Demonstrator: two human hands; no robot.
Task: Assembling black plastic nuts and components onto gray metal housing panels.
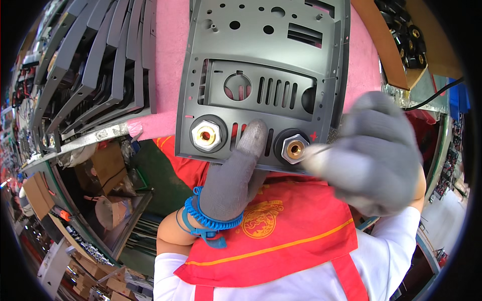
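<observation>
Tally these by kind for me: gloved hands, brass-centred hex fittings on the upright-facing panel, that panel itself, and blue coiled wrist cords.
Gloved hands: 2
Brass-centred hex fittings: 2
Grey perforated panel: 1
Blue coiled wrist cord: 1
Total: 6

The gloved left hand (233, 175) holds the lower edge of a grey metal panel (251, 51), its thumb on the front. The right hand (376, 155), blurred, is at a brass fitting (296, 149). Similar grey parts (95, 65) stand at left on the pink worktop (168, 65).
</observation>
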